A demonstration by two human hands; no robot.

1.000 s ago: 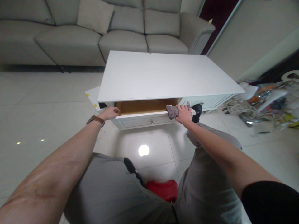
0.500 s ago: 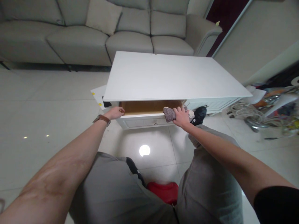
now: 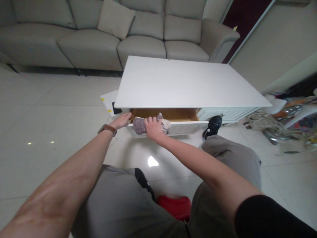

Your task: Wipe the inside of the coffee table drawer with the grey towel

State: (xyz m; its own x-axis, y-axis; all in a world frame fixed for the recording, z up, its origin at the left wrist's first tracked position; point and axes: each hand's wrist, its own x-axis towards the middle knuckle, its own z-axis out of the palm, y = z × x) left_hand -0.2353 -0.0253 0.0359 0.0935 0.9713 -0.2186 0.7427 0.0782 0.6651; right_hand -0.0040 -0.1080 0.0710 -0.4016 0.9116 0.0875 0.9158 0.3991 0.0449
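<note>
Mottled purple-grey cloth (image 3: 139,126), cream at one end, lay bunched on the open drawer (image 3: 189,127) front, mostly left of centre, clamped in the right hand (image 3: 154,128). Left hand (image 3: 122,120) was at the drawer's left corner; grip indeterminable.

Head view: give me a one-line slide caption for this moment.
Right grip holding a cloth over the front edge of an open drawer, left grip at its left end; sofa beyond.
</note>
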